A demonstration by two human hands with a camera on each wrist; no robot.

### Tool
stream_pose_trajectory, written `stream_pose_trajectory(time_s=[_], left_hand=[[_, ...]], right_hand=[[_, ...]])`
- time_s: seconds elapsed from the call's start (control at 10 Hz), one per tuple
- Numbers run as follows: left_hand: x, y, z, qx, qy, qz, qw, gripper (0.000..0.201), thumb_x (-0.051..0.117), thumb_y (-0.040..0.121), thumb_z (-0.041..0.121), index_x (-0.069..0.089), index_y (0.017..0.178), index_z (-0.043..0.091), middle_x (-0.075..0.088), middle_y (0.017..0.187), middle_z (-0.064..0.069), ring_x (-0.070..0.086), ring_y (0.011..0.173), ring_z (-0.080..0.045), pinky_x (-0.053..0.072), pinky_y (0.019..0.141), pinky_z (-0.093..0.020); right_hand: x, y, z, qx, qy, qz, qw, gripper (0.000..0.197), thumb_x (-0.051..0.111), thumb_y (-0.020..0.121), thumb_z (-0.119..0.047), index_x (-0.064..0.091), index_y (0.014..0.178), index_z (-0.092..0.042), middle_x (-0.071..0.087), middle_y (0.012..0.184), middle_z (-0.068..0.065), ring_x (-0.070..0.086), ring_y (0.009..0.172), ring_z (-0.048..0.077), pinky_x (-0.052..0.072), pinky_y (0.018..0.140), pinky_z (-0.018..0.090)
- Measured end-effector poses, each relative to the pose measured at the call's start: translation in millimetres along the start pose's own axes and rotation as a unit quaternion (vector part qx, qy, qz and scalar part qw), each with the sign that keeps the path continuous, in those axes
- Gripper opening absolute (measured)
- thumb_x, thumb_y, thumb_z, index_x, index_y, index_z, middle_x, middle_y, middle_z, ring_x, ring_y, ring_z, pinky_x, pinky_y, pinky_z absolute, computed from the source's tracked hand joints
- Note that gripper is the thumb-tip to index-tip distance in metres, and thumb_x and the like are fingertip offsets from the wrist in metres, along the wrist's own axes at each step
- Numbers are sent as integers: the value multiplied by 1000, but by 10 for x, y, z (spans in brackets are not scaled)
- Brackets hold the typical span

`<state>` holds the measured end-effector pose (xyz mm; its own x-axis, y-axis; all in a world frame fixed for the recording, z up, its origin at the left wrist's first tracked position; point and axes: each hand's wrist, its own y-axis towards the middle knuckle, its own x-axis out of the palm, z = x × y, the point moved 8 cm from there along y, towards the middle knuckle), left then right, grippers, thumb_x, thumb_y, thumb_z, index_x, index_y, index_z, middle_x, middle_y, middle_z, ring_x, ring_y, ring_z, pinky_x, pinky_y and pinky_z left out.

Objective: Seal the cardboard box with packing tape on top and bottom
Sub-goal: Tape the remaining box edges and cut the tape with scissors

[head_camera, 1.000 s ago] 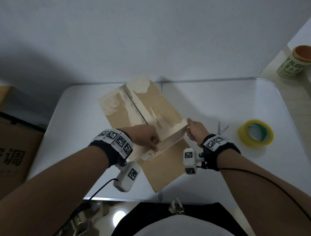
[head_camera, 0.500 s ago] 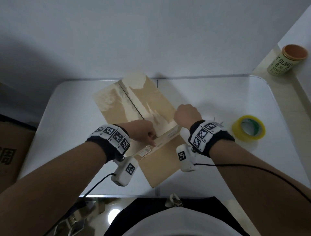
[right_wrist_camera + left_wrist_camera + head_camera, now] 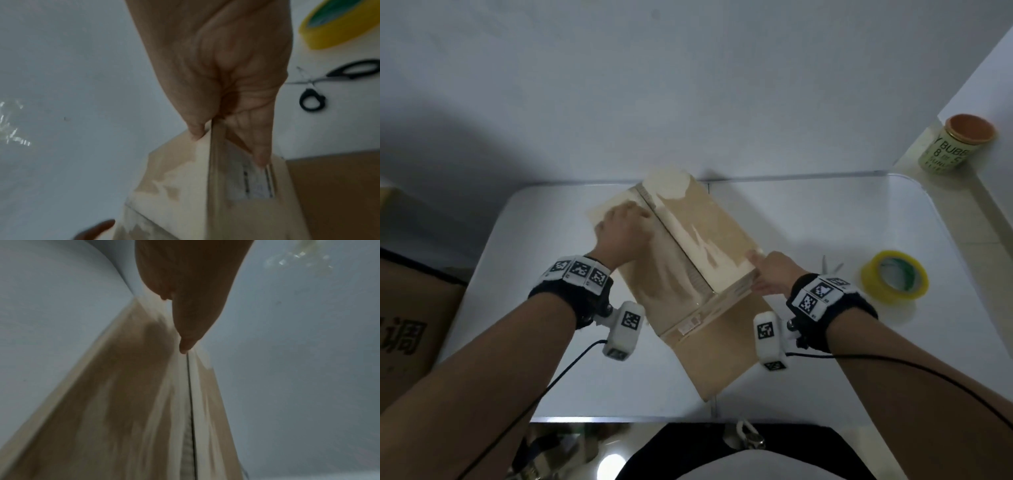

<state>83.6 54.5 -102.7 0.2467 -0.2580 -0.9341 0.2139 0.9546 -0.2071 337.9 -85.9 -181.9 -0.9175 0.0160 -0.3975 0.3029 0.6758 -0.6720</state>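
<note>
The cardboard box (image 3: pixel 709 233) lies at an angle on the white table (image 3: pixel 825 212), its two top flaps meeting along a seam. One brown flap lies flat toward me at the near end. My left hand (image 3: pixel 623 229) presses on the far left flap, and in the left wrist view its fingertip (image 3: pixel 185 347) touches the seam of the box (image 3: pixel 123 402). My right hand (image 3: pixel 770 274) pinches the near right corner; the right wrist view shows this hand (image 3: pixel 226 81) with the thumb on top of the box (image 3: pixel 185 186) and the fingers on its end face. The yellow tape roll (image 3: pixel 887 294) lies to the right.
Scissors (image 3: pixel 312 81) lie open on the table between the box and the tape roll (image 3: pixel 333 29). A printed can (image 3: pixel 955 144) stands on a ledge at the far right. A large brown carton (image 3: pixel 407 308) sits off the table's left edge.
My left hand slid from the box's near edge up along the left flap to the far end. My right hand came off the top and took hold of the near right corner.
</note>
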Motion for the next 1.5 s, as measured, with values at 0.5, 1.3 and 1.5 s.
stream_pose_trajectory(time_s=[0.5, 1.3, 1.5], left_hand=[[217, -197, -645, -42, 277, -159, 947, 62, 55, 93, 26, 29, 147, 11, 37, 143, -29, 42, 129, -45, 41, 99, -58], [365, -600, -558, -53, 69, -168, 982, 55, 36, 98, 40, 23, 144, 13, 46, 130, -23, 60, 73, -31, 51, 69, -39], [106, -514, -244, -27, -14, -196, 980, 38, 43, 98, 36, 60, 102, 2, 70, 82, -9, 67, 73, -25, 52, 66, -29]], right_hand=[[70, 301, -697, -120, 76, 53, 988, 88, 65, 84, -40, 13, 152, -21, 40, 144, 3, 43, 131, 24, 38, 110, 43], [-133, 306, -675, -87, -50, 155, 983, 41, 50, 93, -25, 55, 133, -17, 58, 133, 11, 55, 119, 30, 44, 103, 36], [-80, 389, -613, -109, 83, 130, 982, 73, 66, 83, -28, 31, 147, -19, 52, 136, 6, 53, 120, 25, 47, 100, 40]])
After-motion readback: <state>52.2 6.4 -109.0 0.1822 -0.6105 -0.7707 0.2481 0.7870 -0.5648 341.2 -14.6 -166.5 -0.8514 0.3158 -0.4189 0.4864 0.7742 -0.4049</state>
